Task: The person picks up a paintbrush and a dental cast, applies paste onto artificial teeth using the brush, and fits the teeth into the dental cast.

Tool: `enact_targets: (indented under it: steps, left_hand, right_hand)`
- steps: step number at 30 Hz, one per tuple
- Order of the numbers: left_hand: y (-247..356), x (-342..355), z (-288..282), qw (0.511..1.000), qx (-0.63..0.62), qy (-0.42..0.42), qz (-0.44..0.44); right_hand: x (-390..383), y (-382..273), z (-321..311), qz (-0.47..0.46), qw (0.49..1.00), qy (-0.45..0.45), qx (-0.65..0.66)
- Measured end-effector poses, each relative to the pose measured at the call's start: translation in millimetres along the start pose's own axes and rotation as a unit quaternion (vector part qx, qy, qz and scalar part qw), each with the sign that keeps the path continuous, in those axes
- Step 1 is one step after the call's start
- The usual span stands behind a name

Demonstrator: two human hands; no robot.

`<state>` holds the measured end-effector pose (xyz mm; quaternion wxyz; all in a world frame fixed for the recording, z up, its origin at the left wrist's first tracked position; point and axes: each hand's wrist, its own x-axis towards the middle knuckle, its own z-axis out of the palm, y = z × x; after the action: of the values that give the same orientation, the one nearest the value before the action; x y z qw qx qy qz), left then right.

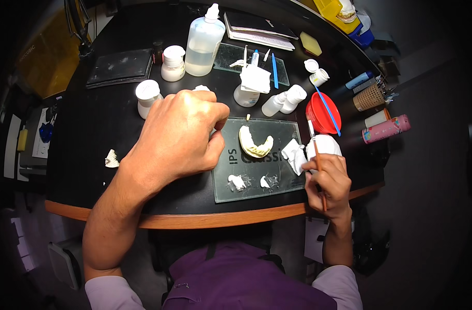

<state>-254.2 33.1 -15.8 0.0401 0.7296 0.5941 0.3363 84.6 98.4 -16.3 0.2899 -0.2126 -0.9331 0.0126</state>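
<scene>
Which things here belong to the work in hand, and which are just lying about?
Probably in use:
- thin brush, in the right hand
- glass slab
- white paste dabs
- dental cast

Apparently lying about:
- pink flask
- pen holder
- black-covered notebook

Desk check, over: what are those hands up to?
Right hand: gripping slim brush. Left hand: curled, contents hidden. Dental cast: on glass slab. White tissue between cast and right hand.

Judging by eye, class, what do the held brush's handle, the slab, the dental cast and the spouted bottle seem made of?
Brush handle: probably varnished wood, slim and reddish-brown, though painted plastic is possible.
Slab: likely glossy glass; the dark table shows through.
Dental cast: seemingly plaster, pale yellow, opaque, fairly matt.
Spouted bottle: apparently smooth plastic, translucent enough to show its liquid level.
</scene>
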Motion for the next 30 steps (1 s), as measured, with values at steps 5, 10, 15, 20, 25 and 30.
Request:
enact_targets:
  steps: [5,10,15,20,25,30]
  left_hand:
    - [-2.2,-0.2,2.2,1.000,-0.004,-0.001,-0.004]
    - [0.1,-0.4,1.4,1.000,0.003,-0.005,-0.008]
    - [-0.8,-0.1,2.1,1.000,0.000,-0.008,0.000]
    - [-2.1,1.9,1.7,1.000,-0.001,0.000,-0.002]
    - [0.0,0.5,-0.3,1.000,-0.002,-0.009,-0.008]
    - [-0.6,-0.2,1.9,1.000,-0.008,-0.008,-0.006]
  right_hand:
    - [-0.8,7.7,6.6,-0.016,0.995,-0.078,-0.062]
    - [1.1,4.1,6.6,-0.033,0.997,-0.044,-0.053]
    - [4.9,-1.9,-7.6,0.052,0.990,-0.012,0.132]
    - [7.1,-1.2,-13.0,0.123,0.971,-0.102,0.177]
    - [12.9,-5.3,-16.2,0.203,0.930,-0.014,0.306]
    - [10.9,11.0,-4.0,0.244,0.905,0.018,0.348]
